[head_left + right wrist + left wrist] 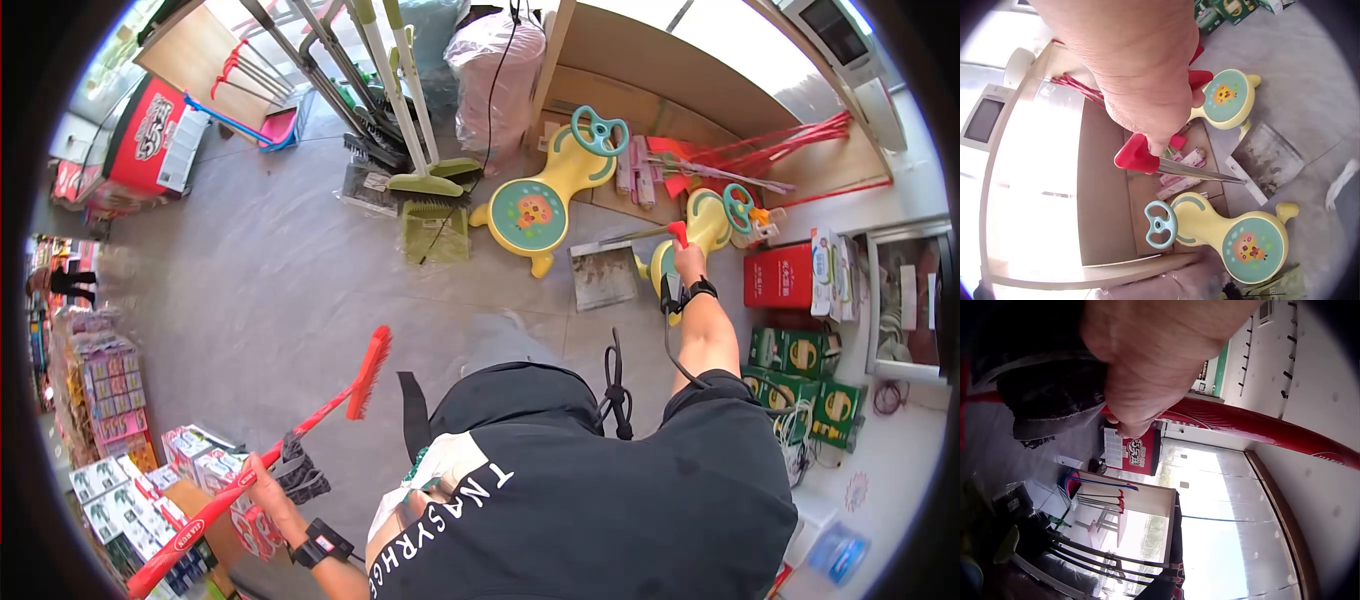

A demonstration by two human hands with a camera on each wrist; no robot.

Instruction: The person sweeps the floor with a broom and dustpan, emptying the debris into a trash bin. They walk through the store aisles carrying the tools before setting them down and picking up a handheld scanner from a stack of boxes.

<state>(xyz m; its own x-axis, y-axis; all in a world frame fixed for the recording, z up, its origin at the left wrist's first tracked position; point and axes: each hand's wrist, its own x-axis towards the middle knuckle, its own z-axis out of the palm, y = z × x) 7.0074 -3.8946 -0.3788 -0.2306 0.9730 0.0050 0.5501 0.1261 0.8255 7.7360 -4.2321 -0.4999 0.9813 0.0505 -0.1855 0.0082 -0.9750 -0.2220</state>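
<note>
My left hand (264,488) grips the red handle of a broom (205,522), whose red-bristled head (371,375) points forward above the grey floor. A dark grey, cloth-like bundle (302,470) hangs beside that hand; the left wrist view shows the bundle (1047,394) close against the fingers. Out to the right, my right hand (690,262) holds a long-handled metal dustpan (603,277) by its red grip (1137,157). The right wrist view shows fingers curled round this grip, the metal rod running down to the stained pan (1266,162).
Two yellow ride-on toys (530,212) with blue steering wheels flank the dustpan. Green-headed brooms (432,182) stand ahead, near a pink wrapped bundle (495,80). Green boxes (838,410) and a red box (778,278) lie right; stacked goods (110,385) line the left.
</note>
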